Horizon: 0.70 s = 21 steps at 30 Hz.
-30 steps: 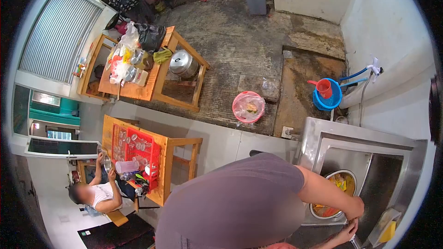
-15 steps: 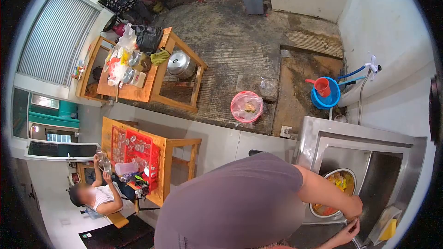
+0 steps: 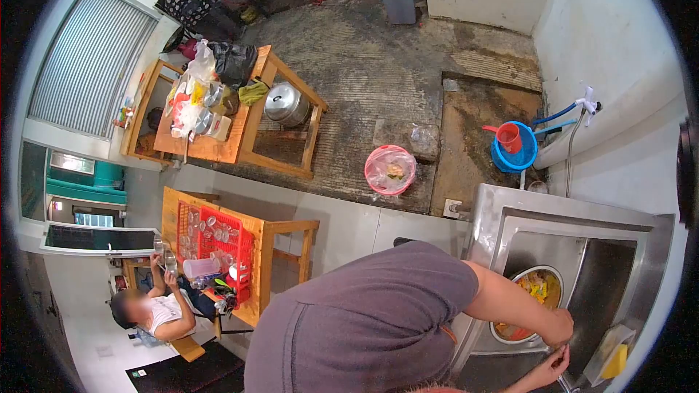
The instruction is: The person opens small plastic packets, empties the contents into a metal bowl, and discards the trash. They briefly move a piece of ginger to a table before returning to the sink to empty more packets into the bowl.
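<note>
Over the sink's rim, my left hand (image 3: 558, 328) is curled with its fingers pointing down. My right hand (image 3: 551, 369) comes up from the bottom edge, fingers bent, and its fingertips meet those of my left hand. Whatever is between the fingers is too small or hidden to make out. Just beside my left wrist, a round metal bowl (image 3: 557, 282) stands in the sink basin, holding liquid with yellow and orange-red bits. My left forearm passes over the bowl's lower part.
The steel sink (image 3: 491, 229) has a caddy with a yellow sponge (image 3: 615, 361) at its right. On the floor are a blue bucket (image 3: 523, 163) with a red dipper (image 3: 509, 137) and a pink bag-lined basket (image 3: 369, 167). A seated person (image 3: 171, 313) handles glasses near a red crate (image 3: 245, 276).
My shoulder and back have shifted slightly, while both hands stay almost in the same place over the sink. The seated person's hands have moved a little.
</note>
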Tool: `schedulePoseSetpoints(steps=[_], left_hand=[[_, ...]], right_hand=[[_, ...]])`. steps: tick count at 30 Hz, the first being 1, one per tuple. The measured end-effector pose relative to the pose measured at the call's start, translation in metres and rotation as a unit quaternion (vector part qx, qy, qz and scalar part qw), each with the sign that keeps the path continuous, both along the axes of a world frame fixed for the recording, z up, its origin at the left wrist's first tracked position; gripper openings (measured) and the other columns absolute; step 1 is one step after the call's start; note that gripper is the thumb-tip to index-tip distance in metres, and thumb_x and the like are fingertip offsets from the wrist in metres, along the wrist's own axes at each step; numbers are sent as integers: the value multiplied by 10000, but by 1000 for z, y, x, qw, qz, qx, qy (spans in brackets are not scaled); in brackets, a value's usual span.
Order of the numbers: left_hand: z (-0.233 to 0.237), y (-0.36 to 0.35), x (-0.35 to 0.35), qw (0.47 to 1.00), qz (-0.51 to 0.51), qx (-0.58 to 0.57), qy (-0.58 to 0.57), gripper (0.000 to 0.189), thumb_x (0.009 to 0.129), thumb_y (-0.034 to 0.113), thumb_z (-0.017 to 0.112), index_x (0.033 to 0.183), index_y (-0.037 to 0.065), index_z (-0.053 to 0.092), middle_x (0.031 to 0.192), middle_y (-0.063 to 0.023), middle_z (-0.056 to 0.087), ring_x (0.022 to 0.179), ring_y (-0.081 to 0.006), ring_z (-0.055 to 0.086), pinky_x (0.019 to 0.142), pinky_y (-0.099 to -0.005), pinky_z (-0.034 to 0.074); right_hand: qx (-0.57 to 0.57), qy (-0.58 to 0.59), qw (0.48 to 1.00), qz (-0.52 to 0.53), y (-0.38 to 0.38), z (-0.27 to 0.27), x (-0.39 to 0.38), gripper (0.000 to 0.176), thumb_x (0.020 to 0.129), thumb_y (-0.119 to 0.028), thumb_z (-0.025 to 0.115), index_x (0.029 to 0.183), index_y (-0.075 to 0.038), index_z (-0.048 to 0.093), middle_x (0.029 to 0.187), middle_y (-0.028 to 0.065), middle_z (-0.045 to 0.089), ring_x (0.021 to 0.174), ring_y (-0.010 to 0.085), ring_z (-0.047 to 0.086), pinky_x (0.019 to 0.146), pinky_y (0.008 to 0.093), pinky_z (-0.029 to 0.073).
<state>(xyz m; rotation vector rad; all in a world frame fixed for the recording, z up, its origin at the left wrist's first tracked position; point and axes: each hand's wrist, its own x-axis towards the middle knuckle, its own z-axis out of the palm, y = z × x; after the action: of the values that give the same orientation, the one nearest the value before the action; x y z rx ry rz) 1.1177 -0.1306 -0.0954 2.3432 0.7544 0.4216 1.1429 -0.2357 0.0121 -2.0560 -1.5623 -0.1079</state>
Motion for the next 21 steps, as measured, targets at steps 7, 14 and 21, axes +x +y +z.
schedulePoseSetpoints(steps=[7,14,21], left_hand=[[9,0,-5,998,-30,-39,30,238,721,271,693,777,48,751,734,-145,705,765,-312,699,671,-435,548],[11,-3,-7,999,-12,-32,34,225,679,217,708,807,36,751,782,-158,712,787,-309,701,681,-436,546],[-2,-4,6,999,8,-11,35,218,656,210,715,795,46,754,750,-139,708,749,-291,700,644,-453,542]], right_hand=[[9,9,1000,4,-1,1,-3,232,904,-182,689,985,34,715,960,182,702,847,283,664,786,362,528],[4,12,1000,-7,0,4,0,232,917,-182,673,997,33,710,979,180,696,875,280,658,807,355,521],[-1,13,1000,-7,2,6,-5,231,921,-185,670,1002,29,707,979,182,694,873,286,656,805,358,521]])
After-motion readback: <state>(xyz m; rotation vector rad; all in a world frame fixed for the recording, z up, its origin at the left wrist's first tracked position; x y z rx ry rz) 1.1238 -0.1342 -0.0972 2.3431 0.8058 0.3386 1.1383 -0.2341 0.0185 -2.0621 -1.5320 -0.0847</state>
